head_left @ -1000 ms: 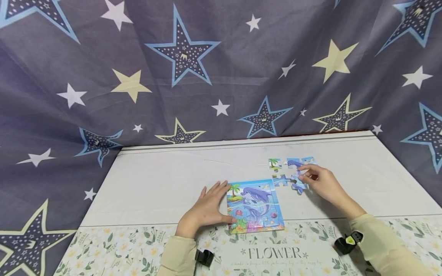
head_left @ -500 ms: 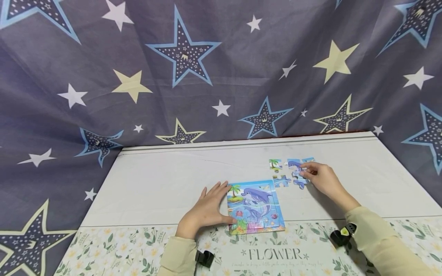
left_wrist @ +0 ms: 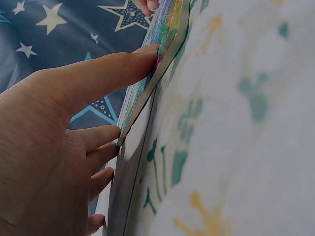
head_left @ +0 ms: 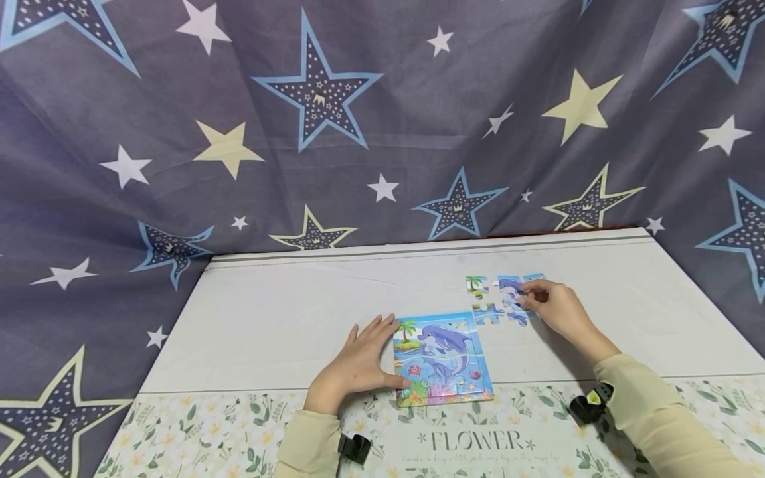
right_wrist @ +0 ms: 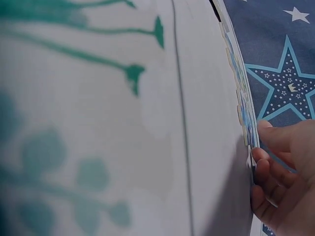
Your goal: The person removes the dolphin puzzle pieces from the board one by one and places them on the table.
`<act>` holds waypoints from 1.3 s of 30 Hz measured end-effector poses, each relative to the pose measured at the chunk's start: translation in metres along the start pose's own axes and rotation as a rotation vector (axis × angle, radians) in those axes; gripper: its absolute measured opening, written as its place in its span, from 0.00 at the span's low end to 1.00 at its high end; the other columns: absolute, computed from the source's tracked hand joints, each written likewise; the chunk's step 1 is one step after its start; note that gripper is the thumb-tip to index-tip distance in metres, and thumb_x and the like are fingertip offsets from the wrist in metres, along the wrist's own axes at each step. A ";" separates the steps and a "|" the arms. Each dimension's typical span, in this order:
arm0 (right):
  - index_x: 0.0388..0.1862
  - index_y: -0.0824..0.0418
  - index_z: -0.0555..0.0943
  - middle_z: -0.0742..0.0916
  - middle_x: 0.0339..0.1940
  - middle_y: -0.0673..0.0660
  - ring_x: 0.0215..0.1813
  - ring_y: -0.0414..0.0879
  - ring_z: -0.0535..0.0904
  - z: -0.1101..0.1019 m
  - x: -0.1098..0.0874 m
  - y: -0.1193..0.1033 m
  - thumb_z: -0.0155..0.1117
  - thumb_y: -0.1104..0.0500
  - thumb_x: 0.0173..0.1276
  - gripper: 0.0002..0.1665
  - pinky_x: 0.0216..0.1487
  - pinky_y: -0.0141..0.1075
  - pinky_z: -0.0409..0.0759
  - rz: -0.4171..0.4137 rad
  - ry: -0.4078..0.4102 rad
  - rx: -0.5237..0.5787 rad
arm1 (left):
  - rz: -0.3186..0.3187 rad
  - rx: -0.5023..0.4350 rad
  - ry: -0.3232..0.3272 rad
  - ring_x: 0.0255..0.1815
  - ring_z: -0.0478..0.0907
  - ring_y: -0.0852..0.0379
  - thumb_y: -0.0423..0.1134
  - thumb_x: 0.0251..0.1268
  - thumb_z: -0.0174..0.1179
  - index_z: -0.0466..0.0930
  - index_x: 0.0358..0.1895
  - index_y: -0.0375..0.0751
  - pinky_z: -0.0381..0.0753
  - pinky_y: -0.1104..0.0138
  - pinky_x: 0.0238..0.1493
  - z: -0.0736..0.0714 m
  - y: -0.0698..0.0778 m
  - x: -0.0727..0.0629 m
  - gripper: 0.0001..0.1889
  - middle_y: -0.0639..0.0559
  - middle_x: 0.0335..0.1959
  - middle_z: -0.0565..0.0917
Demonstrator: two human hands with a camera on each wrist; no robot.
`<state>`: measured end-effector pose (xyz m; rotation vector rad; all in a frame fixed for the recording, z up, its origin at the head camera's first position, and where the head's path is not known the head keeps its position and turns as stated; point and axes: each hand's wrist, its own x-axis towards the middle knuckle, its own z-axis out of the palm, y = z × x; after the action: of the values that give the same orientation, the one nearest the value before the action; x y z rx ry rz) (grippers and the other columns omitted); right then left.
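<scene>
A square dolphin jigsaw puzzle [head_left: 442, 355] with a blue border lies on the table, its picture filled in. My left hand [head_left: 358, 364] rests spread at its left side. In the left wrist view, the thumb [left_wrist: 133, 63] lies on the board's face near the edge and the other fingers touch its side. To the right lie loose puzzle pieces: a palm tree piece [head_left: 477, 286], a blue edge piece [head_left: 488, 314] and a dolphin head piece [head_left: 508, 282]. My right hand [head_left: 558, 309] pinches a blue-purple puzzle piece [head_left: 515, 315] below the dolphin head; its fingertips partly cover the pieces.
Another puzzle piece [head_left: 534, 276] lies at the upper right of the group. The tablecloth [head_left: 299, 312] is white at the back and floral with the word FLOWER in front. A star-patterned curtain [head_left: 370, 133] hangs behind the table.
My right hand has shifted slightly, and the piece at its fingertips has moved up and straightened against the dolphin head piece. The left hand and the board have stayed put.
</scene>
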<state>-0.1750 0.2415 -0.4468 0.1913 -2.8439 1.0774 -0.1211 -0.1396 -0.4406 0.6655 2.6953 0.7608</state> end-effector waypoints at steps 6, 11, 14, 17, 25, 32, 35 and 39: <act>0.49 0.69 0.83 0.88 0.33 0.59 0.31 0.47 0.81 0.000 -0.001 0.000 0.67 0.61 0.69 0.14 0.27 0.35 0.74 -0.006 0.009 0.027 | 0.003 -0.002 0.006 0.80 0.44 0.45 0.61 0.44 0.75 0.57 0.78 0.43 0.34 0.39 0.75 0.000 0.000 0.000 0.57 0.47 0.80 0.53; 0.50 0.69 0.83 0.86 0.33 0.59 0.31 0.47 0.81 0.002 -0.002 -0.005 0.66 0.62 0.70 0.14 0.24 0.33 0.74 -0.009 0.014 0.072 | 0.003 -0.006 0.010 0.80 0.44 0.45 0.61 0.44 0.75 0.57 0.78 0.43 0.34 0.40 0.75 0.001 -0.001 0.000 0.57 0.48 0.80 0.54; 0.50 0.69 0.82 0.85 0.35 0.59 0.31 0.47 0.79 0.004 -0.004 -0.011 0.65 0.62 0.71 0.14 0.22 0.34 0.74 -0.008 0.007 0.101 | 0.002 -0.007 0.008 0.80 0.44 0.45 0.62 0.44 0.75 0.57 0.78 0.43 0.34 0.39 0.75 0.000 -0.001 0.000 0.57 0.48 0.80 0.53; 0.51 0.68 0.83 0.85 0.35 0.59 0.29 0.47 0.78 0.009 -0.006 -0.017 0.66 0.62 0.70 0.14 0.22 0.33 0.74 -0.025 0.002 0.114 | 0.001 -0.011 0.008 0.80 0.44 0.45 0.62 0.44 0.75 0.57 0.78 0.43 0.34 0.40 0.75 0.000 -0.001 0.000 0.57 0.48 0.80 0.53; 0.49 0.68 0.83 0.86 0.32 0.56 0.25 0.43 0.75 0.019 -0.013 -0.036 0.68 0.65 0.67 0.14 0.22 0.33 0.74 -0.088 -0.057 0.194 | 0.003 0.000 0.004 0.80 0.44 0.45 0.62 0.44 0.74 0.57 0.78 0.44 0.34 0.40 0.75 -0.001 0.000 0.001 0.57 0.48 0.80 0.53; 0.48 0.65 0.84 0.87 0.36 0.54 0.31 0.45 0.78 0.031 -0.023 -0.054 0.71 0.63 0.64 0.14 0.28 0.33 0.76 -0.106 -0.107 0.200 | -0.001 0.005 0.000 0.80 0.44 0.46 0.63 0.45 0.74 0.57 0.78 0.45 0.34 0.40 0.75 0.000 -0.001 0.001 0.57 0.49 0.80 0.53; 0.48 0.65 0.84 0.86 0.37 0.53 0.32 0.44 0.77 0.034 -0.028 -0.061 0.71 0.64 0.63 0.14 0.29 0.33 0.77 -0.119 -0.132 0.204 | 0.000 0.004 -0.002 0.80 0.44 0.46 0.62 0.45 0.74 0.57 0.78 0.45 0.34 0.40 0.75 0.001 -0.002 0.001 0.57 0.49 0.80 0.53; 0.50 0.64 0.83 0.85 0.39 0.54 0.33 0.44 0.76 0.038 -0.034 -0.069 0.70 0.65 0.64 0.15 0.28 0.33 0.76 -0.137 -0.171 0.214 | -0.002 -0.005 -0.003 0.80 0.44 0.45 0.62 0.45 0.74 0.57 0.78 0.44 0.34 0.40 0.75 0.000 -0.001 0.000 0.57 0.48 0.80 0.53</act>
<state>-0.1326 0.1681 -0.4352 0.5094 -2.8028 1.3957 -0.1212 -0.1404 -0.4414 0.6619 2.6904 0.7654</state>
